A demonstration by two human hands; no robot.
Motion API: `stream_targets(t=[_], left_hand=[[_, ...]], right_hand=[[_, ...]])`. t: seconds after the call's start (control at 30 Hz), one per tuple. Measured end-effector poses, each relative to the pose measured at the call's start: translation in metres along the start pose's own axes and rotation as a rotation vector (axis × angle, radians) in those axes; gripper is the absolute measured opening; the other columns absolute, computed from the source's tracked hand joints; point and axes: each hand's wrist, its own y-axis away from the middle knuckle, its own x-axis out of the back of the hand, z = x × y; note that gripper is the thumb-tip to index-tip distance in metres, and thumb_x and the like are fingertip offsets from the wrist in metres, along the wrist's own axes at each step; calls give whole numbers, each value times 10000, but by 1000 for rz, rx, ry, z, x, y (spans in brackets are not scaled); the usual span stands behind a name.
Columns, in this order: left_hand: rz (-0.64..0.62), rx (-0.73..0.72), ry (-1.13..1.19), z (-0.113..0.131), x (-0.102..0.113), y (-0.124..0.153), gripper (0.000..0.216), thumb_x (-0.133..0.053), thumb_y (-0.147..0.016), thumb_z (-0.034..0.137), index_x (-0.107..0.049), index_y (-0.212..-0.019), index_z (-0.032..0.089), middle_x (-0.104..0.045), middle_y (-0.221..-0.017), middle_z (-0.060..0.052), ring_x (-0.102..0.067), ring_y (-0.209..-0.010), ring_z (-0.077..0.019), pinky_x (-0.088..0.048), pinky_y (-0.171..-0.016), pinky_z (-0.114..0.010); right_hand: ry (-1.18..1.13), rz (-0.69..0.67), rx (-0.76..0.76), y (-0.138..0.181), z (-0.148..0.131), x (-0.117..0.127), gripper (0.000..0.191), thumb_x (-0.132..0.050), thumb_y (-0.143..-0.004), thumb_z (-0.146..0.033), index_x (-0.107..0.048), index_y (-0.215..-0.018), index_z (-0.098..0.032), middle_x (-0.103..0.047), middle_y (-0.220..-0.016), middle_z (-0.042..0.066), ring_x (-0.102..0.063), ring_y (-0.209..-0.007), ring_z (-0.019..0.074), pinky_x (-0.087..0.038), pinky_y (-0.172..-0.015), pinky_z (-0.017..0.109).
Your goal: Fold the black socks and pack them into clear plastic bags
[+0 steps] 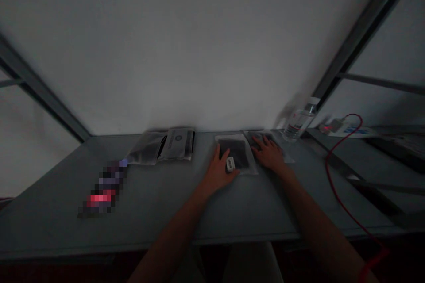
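Observation:
The scene is dim. My left hand [219, 169] lies on the grey table [159, 199] at the left edge of a clear plastic bag with a dark item inside [237, 152]. Its thumb and fingers pinch a small white object [230, 164] over the bag's near edge. My right hand [269, 152] rests flat with fingers spread on a second clear bag [265, 138] just to the right.
Two silvery pouches [162, 145] lie at the back left of the table. A blurred dark and red item [104, 190] lies front left. A water bottle [300, 120] stands at back right, with a red cable [335, 177] and a power strip [345, 129].

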Motion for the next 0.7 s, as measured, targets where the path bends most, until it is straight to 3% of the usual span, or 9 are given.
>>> stream_targets(t=[0.23, 0.43, 0.53, 0.7], left_hand=[[46, -23, -269, 5, -14, -14, 721, -466, -913, 515, -282, -1491, 125, -182, -1571, -227, -198, -1448, -348, -236, -1151, -483], [68, -37, -368, 1, -23, -39, 719, -410, -928, 536, -269, -1493, 114, -212, -1562, -232, -231, -1438, -348, -229, -1143, -502], [54, -45, -378, -2, -21, -49, 711, -414, -928, 525, -290, -1484, 99, -231, -1553, -239, -245, -1433, -347, -236, -1139, -493], [59, -56, -373, -2, -16, -48, 689, -455, -901, 514, -345, -1464, 133, -238, -1558, -217, -214, -1445, -340, -210, -1146, -510]], right_hand=[[31, 61, -79, 8, -15, 12, 514, -470, -895, -383, -507, -1391, -254, -529, -1379, 168, -544, -1181, 362, -414, -955, 510], [-15, 164, -141, 7, -16, 5, 452, -442, -925, -383, -590, -1315, -209, -575, -1306, 193, -548, -1170, 355, -408, -959, 504], [-26, 272, -114, 6, -16, -2, 460, -373, -965, -420, -618, -1271, -179, -563, -1319, 193, -522, -1208, 338, -371, -1004, 502], [-30, 391, 30, 7, -32, -14, 531, -426, -939, -483, -549, -1324, -139, -496, -1402, 198, -444, -1294, 331, -292, -1077, 500]])
